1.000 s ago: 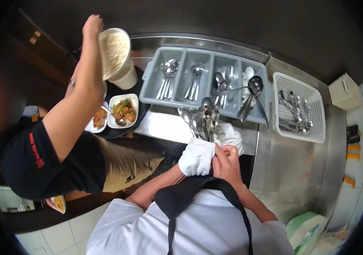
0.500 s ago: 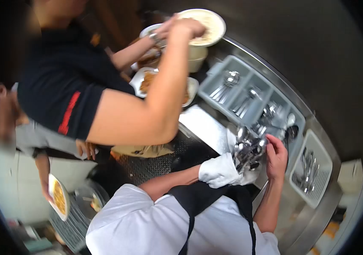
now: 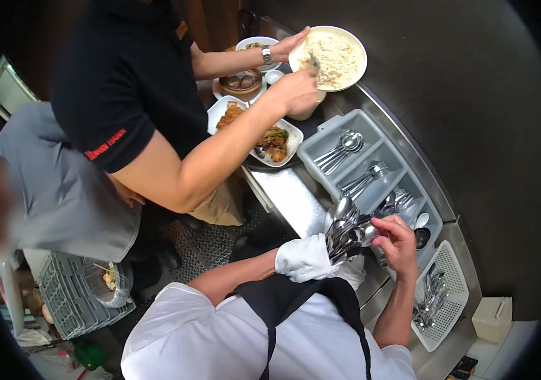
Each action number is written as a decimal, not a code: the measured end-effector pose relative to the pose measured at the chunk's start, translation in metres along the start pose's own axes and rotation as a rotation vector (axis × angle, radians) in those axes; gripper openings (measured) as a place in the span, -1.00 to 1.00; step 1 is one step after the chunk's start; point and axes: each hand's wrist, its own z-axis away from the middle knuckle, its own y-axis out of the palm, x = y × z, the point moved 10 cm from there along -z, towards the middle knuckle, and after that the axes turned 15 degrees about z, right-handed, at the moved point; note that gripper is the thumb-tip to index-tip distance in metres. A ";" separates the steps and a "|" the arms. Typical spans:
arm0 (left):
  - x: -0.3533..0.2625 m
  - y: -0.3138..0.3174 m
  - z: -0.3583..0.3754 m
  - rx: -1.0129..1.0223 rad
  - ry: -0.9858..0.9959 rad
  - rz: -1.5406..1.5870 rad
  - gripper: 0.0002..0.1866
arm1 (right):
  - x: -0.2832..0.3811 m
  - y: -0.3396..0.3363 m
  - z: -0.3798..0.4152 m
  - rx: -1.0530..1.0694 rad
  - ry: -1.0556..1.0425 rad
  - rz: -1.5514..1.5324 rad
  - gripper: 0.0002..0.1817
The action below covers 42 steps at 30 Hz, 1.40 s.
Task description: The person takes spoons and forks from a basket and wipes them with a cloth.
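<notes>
A white cloth (image 3: 302, 258) covers my left hand, which grips a bundle of metal spoons (image 3: 341, 231); its fingers are hidden under the cloth. My right hand (image 3: 399, 247) is beside the bundle, thumb and fingers pinching the bowl of a shiny spoon (image 3: 369, 233). Just beyond my hands lies a grey cutlery tray (image 3: 340, 120) with several compartments. Spoons (image 3: 348, 142) fill its far compartment, forks (image 3: 372, 176) the middle one, and more cutlery the nearer one. A white spoon and a black spoon (image 3: 422, 237) lie at its near end.
Right of my arm, a white perforated basket (image 3: 453, 266) holds loose cutlery. A co-worker (image 3: 188, 171) on the left holds a plate of pale food (image 3: 334, 57) above other dishes. Another person in grey (image 3: 74, 177) stands behind, near a grey rack (image 3: 70, 294).
My right hand has closed in on a spoon at the bundle. The co-worker's plate has shifted right in view, and the person in grey has come nearer, bending over.
</notes>
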 end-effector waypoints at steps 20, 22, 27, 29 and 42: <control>-0.003 0.005 -0.020 0.116 -0.619 0.744 -0.70 | -0.055 0.037 0.037 -0.496 0.407 -0.451 -0.52; -0.004 0.005 -0.022 0.107 -0.620 0.738 -0.68 | -0.060 0.044 0.049 -0.548 0.437 -0.516 -0.59; -0.007 0.010 -0.025 0.070 -0.606 0.715 -0.63 | -0.044 0.048 0.053 -0.515 0.255 -0.575 -0.45; -0.010 0.010 -0.024 0.065 -0.597 0.699 -0.61 | -0.024 0.043 0.045 -0.390 0.086 -0.476 -0.30; 0.003 0.003 0.014 0.138 -0.696 0.512 -0.47 | -0.045 0.071 0.051 -0.370 0.213 -0.454 -0.28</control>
